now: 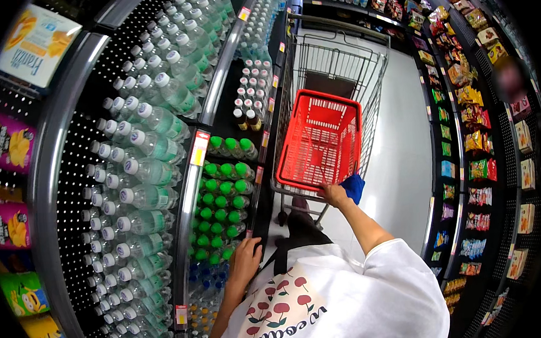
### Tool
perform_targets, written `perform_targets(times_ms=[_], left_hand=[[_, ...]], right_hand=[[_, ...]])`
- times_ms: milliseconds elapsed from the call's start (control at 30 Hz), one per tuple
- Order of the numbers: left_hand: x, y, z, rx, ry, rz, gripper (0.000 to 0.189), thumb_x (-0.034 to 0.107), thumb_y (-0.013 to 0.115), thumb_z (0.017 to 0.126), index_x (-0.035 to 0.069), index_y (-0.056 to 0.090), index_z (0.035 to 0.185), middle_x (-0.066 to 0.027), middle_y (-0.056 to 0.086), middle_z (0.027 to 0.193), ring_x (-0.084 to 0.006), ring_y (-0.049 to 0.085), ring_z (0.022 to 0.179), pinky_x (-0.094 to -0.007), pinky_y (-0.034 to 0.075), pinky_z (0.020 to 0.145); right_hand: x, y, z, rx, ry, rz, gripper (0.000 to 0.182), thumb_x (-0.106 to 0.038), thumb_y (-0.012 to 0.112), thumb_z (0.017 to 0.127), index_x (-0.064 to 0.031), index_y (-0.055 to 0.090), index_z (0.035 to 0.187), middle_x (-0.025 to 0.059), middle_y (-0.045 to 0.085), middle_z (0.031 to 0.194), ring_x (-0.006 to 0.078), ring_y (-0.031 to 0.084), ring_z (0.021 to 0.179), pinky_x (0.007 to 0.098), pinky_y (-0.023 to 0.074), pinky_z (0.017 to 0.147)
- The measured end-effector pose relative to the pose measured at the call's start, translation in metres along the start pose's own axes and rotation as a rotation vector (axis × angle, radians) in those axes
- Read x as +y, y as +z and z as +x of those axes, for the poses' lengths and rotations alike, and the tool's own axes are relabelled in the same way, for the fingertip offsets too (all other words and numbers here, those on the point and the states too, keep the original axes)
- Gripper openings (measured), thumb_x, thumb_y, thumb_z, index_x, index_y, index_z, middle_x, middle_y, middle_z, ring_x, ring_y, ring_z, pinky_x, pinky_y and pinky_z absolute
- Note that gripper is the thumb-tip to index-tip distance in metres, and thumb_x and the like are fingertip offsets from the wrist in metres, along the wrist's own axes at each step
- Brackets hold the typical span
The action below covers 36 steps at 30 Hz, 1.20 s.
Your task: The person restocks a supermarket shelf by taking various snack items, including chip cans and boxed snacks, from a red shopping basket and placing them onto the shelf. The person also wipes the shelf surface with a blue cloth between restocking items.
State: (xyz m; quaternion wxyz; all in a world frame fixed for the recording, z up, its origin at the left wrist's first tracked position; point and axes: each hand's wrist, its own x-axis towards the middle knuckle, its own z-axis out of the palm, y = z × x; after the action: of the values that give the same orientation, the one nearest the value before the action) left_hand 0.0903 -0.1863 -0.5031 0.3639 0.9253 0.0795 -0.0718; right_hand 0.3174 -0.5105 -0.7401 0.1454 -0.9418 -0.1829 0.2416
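Observation:
My right hand [334,194] is closed at the near rim of an empty red plastic shopping basket [318,183]. The basket sits inside a wire shopping cart [380,71], and the cart's near edge lies close under the same hand. Bunched blue cloth [354,188] hangs beside my fingers; what holds it is hidden. Over on the left, my left hand [246,256] is low by the shelf edge, back upward, fingers slightly bent, nothing visible in it. Closest to it are clear bottles with green caps [219,201] on the lower shelf. Whether it touches the shelf, I cannot tell.
Clear bottles with white caps [150,193] fill the upper left shelf. Dark bottles [251,117] stand beyond the green caps. Packaged snacks [475,142] line the right shelves. A pale tiled floor [398,162] runs between the cart and those shelves.

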Motion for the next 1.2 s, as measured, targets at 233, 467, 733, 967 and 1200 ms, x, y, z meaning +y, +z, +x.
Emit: perform_targets(times_ms=[233,467,733,967,1200], left_hand=[[0.011,0.018,0.041,-0.054,0.113,-0.006,0.023,0.008,0.067,0.094,0.000,0.068,0.115,-0.0182,0.069,0.107,-0.0372,0.068,0.101,-0.0418,0.055,0.086],[-0.011,0.036,0.077,-0.094,0.021,-0.126,0.025,0.009,0.068,0.095,0.001,0.068,0.118,-0.0175,0.069,0.109,-0.0305,0.071,0.095,-0.0403,0.057,0.081],[-0.098,0.137,0.162,-0.141,-0.343,-0.333,0.068,0.031,0.075,0.093,0.001,0.047,0.147,-0.0225,0.068,0.123,-0.0323,0.071,0.097,-0.0408,0.056,0.084],[-0.091,0.191,0.213,-0.186,-0.839,-0.617,0.110,0.040,0.081,0.087,0.023,0.005,0.165,-0.0267,0.056,0.138,-0.0381,0.074,0.084,-0.0484,0.064,0.059],[-0.091,0.221,0.237,-0.068,-0.953,-0.623,0.086,0.025,0.077,0.091,0.019,0.018,0.153,-0.0233,0.050,0.140,-0.0405,0.071,0.091,-0.0461,0.066,0.057]], right_hand=[[0.003,-0.009,-0.005,-0.048,-0.024,-0.031,0.036,-0.039,0.060,0.101,-0.0139,0.064,0.127,0.0212,0.073,0.090,0.0402,0.073,0.084,0.0532,0.0562,0.071],[-0.003,-0.013,-0.025,-0.027,-0.055,-0.053,0.042,-0.044,0.065,0.097,-0.0092,0.066,0.121,0.0187,0.074,0.098,0.0382,0.072,0.094,0.0509,0.0570,0.079],[-0.012,-0.007,-0.012,-0.139,-0.073,-0.217,0.076,-0.060,0.086,0.066,-0.0104,0.069,0.121,0.0167,0.067,0.118,0.0344,0.065,0.113,0.0464,0.0523,0.097],[-0.010,0.015,-0.018,-0.178,0.043,-0.048,0.029,-0.038,0.070,0.086,-0.0144,0.072,0.103,0.0154,0.075,0.087,0.0345,0.075,0.082,0.0484,0.0604,0.072],[-0.012,0.009,-0.018,-0.183,0.054,0.006,0.039,-0.034,0.068,0.084,-0.0163,0.070,0.118,0.0160,0.075,0.097,0.0333,0.073,0.097,0.0465,0.0587,0.083]])
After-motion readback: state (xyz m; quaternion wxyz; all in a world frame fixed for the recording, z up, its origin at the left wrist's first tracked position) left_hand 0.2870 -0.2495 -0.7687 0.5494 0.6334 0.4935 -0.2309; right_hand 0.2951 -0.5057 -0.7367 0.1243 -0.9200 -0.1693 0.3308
